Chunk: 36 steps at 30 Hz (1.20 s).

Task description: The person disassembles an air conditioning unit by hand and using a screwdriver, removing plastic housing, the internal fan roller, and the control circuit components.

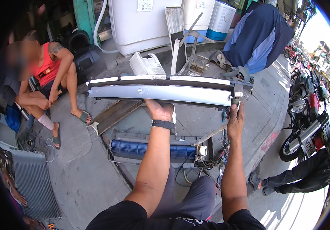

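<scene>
A long air-conditioner louver assembly (pixel 161 94), with a pale flap in a dark frame and a white upper edge, is held up crosswise before me. My left hand (pixel 160 110), a dark band on its wrist, is closed round the lower edge near the middle; the fingertips are hidden behind it. At the right end my right hand (pixel 235 119) grips the frame, its thumb by a small pale fitting (pixel 238 92). Below, between my forearms and on the ground, lies an indoor air-conditioner body (pixel 130 161) with a blue cylindrical blower fan (pixel 134 148). Loose wires (pixel 216 157) bunch at its right end.
A person in a red top (pixel 44 69) sits at left beside another person. A finned coil panel (pixel 34 180) lies lower left. Beyond the assembly are scrap parts, white appliances (pixel 146 27) and a dark blue cover (pixel 259 34). Motorcycles (pixel 307 130) and a standing person are at right.
</scene>
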{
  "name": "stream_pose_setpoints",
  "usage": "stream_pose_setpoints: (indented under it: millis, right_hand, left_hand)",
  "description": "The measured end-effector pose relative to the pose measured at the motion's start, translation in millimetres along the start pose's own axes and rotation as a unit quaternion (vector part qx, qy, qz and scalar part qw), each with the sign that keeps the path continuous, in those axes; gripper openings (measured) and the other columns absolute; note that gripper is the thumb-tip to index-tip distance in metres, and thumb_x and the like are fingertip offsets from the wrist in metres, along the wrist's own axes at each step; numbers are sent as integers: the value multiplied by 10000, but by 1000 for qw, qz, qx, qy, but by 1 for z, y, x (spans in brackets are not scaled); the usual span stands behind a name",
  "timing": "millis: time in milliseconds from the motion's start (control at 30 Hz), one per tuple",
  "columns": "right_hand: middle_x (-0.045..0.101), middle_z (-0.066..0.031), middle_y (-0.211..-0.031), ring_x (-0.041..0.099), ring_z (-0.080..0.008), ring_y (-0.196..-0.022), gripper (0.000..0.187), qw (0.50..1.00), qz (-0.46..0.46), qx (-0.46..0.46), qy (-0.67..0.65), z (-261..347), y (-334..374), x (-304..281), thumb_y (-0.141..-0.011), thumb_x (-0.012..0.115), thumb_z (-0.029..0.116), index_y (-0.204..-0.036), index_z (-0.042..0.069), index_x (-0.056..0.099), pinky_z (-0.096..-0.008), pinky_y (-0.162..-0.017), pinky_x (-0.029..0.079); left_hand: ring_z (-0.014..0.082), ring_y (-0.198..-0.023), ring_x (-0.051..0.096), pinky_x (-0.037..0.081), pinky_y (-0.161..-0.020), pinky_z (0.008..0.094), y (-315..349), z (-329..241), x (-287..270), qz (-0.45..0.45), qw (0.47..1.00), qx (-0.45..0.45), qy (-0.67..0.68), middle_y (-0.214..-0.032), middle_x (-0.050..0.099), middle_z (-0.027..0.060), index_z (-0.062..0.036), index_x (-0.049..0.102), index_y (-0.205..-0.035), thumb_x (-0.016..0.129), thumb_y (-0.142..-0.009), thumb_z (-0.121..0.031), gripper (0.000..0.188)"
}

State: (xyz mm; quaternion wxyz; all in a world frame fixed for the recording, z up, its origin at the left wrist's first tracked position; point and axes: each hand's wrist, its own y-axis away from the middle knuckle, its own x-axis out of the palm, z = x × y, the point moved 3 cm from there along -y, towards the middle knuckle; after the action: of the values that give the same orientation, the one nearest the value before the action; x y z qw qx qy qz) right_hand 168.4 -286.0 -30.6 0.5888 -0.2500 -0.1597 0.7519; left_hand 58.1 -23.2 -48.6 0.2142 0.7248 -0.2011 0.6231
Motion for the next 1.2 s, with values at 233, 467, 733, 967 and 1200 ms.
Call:
stream_pose_setpoints:
  millis: [233, 467, 733, 967, 1200]
  right_hand:
    - [556, -40, -829, 530, -112, -666, 517, 998, 24, 56, -31, -10, -18, -30, -1024, 563, 284, -1455, 38, 419, -277, -584, 450]
    - [636, -183, -1180, 599, -268, -1107, 788, 996, 93, 7, 18, -18, 7, -43, -913, 743, 374, -1480, -41, 387, -383, -1009, 452]
    - [669, -286, -1134, 658, -438, -1069, 779, 986, 32, -4, 164, -45, 8, -27, -920, 688, 519, -1390, -57, 455, -449, -911, 506]
    - [697, -265, -958, 699, -423, -858, 768, 986, 29, -20, 161, -19, 8, -18, -903, 708, 513, -1348, -66, 471, -453, -761, 534]
    - [697, -264, -955, 701, -451, -868, 904, 985, 83, 46, 141, -26, 19, -1, -830, 774, 544, -1383, -69, 406, -465, -747, 544]
  left_hand:
    - [278, -1186, 579, 491, -1008, 466, 5, 13, 12, 161, 985, -31, -56, -1314, 589, 89, -119, 527, -1369, 732, -878, -493, 650]
    - [217, -1143, 603, 563, -933, 383, 4, 17, 12, 143, 981, -44, -119, -1278, 597, 52, -128, 520, -1365, 778, -833, -558, 732]
    - [192, -1077, 615, 576, -850, 348, 15, 19, 22, 89, 990, 10, -107, -1218, 625, 57, -106, 556, -1278, 747, -902, -426, 530]
    - [173, -952, 612, 554, -734, 307, 4, 18, 10, 73, 994, 54, -69, -1106, 626, 56, -100, 573, -1183, 683, -908, -294, 354]
    - [166, -822, 578, 540, -813, 349, -7, -7, 2, 114, 987, 67, -92, -1103, 633, 34, -108, 567, -1228, 688, -834, -371, 489]
